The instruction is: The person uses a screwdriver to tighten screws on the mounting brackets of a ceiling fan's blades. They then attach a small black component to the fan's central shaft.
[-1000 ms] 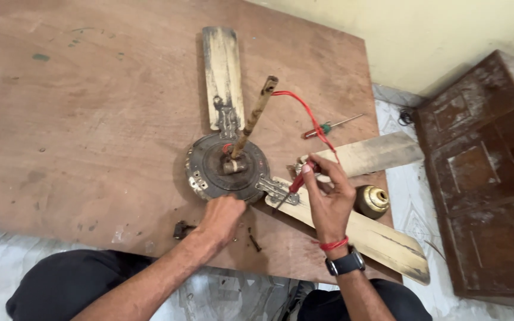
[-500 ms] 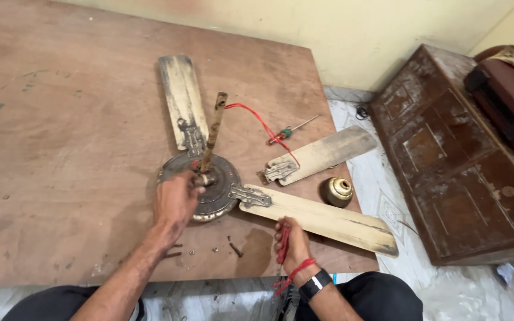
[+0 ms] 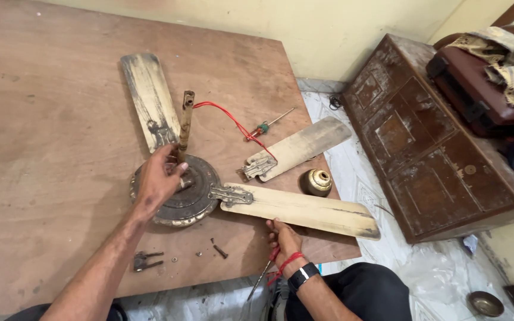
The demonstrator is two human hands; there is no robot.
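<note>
An old ceiling fan lies on a wooden board. Its dirty round motor housing carries an upright rusty rod with a red wire coming off it. My left hand rests on top of the housing, fingers by the rod's base. Two cream blades stay bolted on: one points away, one points right. A third blade lies detached. My right hand sits at the board's near edge under the right blade, gripping a red-handled screwdriver that points down.
A second small screwdriver lies beyond the loose blade. A brass cup-shaped cover sits near the board's right edge. Loose screws and a metal bracket lie in front of the motor. A dark wooden cabinet stands at right.
My right hand left the loose blade's bracket and dropped to the board's near edge with the screwdriver. My left hand moved from the housing's front up onto its top.
</note>
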